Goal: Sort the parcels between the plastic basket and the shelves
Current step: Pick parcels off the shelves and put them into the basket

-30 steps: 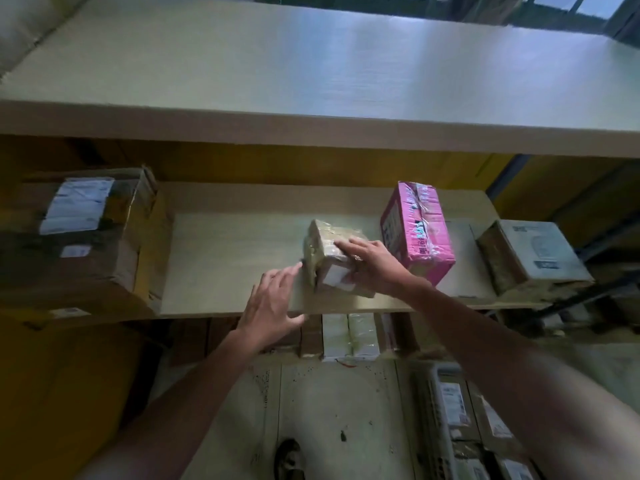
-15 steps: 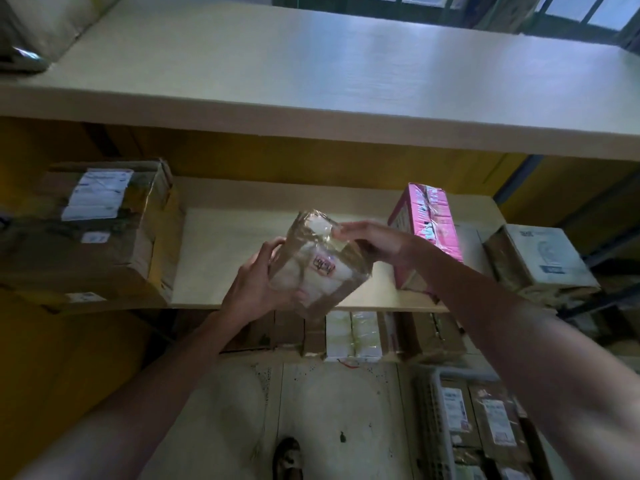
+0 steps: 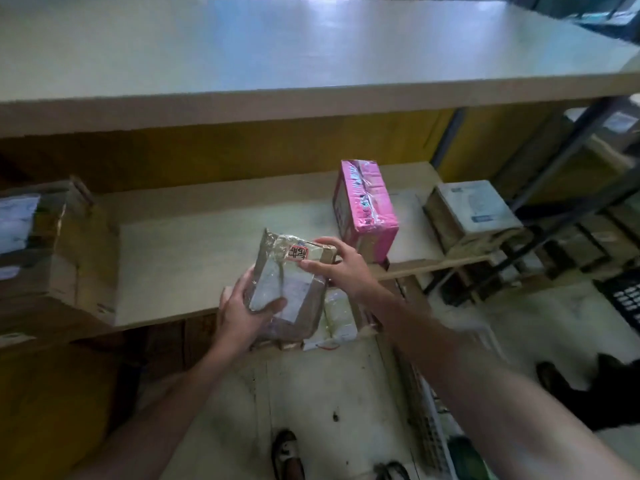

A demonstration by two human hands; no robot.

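Gripping one taped parcel (image 3: 289, 292) with both hands: curling the left hand (image 3: 239, 308) round its lower left corner and laying the thumb over the white label, pinching its upper right edge with the right hand (image 3: 344, 268), close to a small red sticker. Holding it in the air, tilted, just in front of the middle shelf (image 3: 194, 268), apparently touching no board. Hanging before the stretch of board between the large carton (image 3: 45, 261) at the left and the pink box (image 3: 363, 209) standing at the right, with a grey-white box (image 3: 474, 213) further right.

Judging it as light, being carried on one side by fingertips only. Seeming more soft than stiff: brown wrapping under glossy clear tape, wrinkled, with one corner sticking up, so probably giving a little under pressure. Expecting the tape to be slippery, therefore preferring a hold on two opposite corners or edges, not on the flat shiny face. Not being able to tell about fragile content, so advising a gentle hold without squeezing.

Seeing only a piece of the plastic basket (image 3: 427, 420) low at the right, beside the right forearm, and not being able to look into it
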